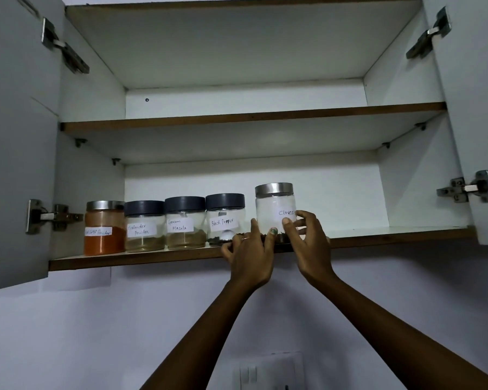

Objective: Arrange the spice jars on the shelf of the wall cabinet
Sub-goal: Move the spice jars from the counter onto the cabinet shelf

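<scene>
Both your hands reach up to the lower shelf point(181, 256) of the open wall cabinet point(237, 178), closing on the Cloves jar point(275, 212) at the right end of a row of five. Your right hand point(307, 243) curls its fingers round the jar's right side, thumb pressed on the handwritten label; your left hand point(250, 256) cups the lower left, thumb up against the glass, a ring showing on one finger. Whether the jar's base is fully down on the shelf cannot be told, since your hands hide it.

The jar stands upright, its long axis vertical, steel lid on top, a little dark spice visible at the bottom. It sits between your two hands, directly ahead of both grips. A narrow gap separates it from the Black Pepper jar point(225, 219) on its left, so any closing-up of the row would run leftward along the shelf edge. Your left hand occupies that gap, and would likely need to clear before the jars meet.

Readable labels, left to right: a smudged one ending in "Powder" on the orange-filled jar point(104, 228), steel-lidded; "Coriander Powder" point(144, 226); "Garam Masala" point(185, 223); "Black Pepper"; "Cloves". The three middle jars wear dark lids. No jars show on the upper shelf point(251, 117) from this low angle.
</scene>
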Action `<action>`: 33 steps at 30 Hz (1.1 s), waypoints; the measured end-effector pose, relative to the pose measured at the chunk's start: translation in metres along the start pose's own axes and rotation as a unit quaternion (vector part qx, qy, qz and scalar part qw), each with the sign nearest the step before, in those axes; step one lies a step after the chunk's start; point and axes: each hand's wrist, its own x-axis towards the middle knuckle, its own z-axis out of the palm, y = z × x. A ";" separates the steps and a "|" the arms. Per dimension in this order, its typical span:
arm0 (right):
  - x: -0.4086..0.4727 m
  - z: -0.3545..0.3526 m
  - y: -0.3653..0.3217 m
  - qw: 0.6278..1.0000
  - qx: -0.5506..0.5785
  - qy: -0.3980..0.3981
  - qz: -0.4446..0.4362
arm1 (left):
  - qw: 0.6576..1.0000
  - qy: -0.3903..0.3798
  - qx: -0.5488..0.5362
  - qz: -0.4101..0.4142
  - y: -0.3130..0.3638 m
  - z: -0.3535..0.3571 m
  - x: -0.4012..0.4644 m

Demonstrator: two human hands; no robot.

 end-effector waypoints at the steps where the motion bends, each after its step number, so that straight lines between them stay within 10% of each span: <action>1: 0.000 0.000 0.002 0.999 -0.035 -0.016 -0.004 | 1.000 0.003 0.001 -0.001 -0.001 0.002 0.000; 16: -0.009 0.011 0.018 0.980 -0.199 0.011 -0.006 | 0.983 0.179 -0.028 0.028 -0.007 0.036 -0.022; 33: -0.013 0.009 0.033 0.971 -0.223 0.013 -0.086 | 0.991 0.134 0.020 0.004 -0.005 0.048 -0.018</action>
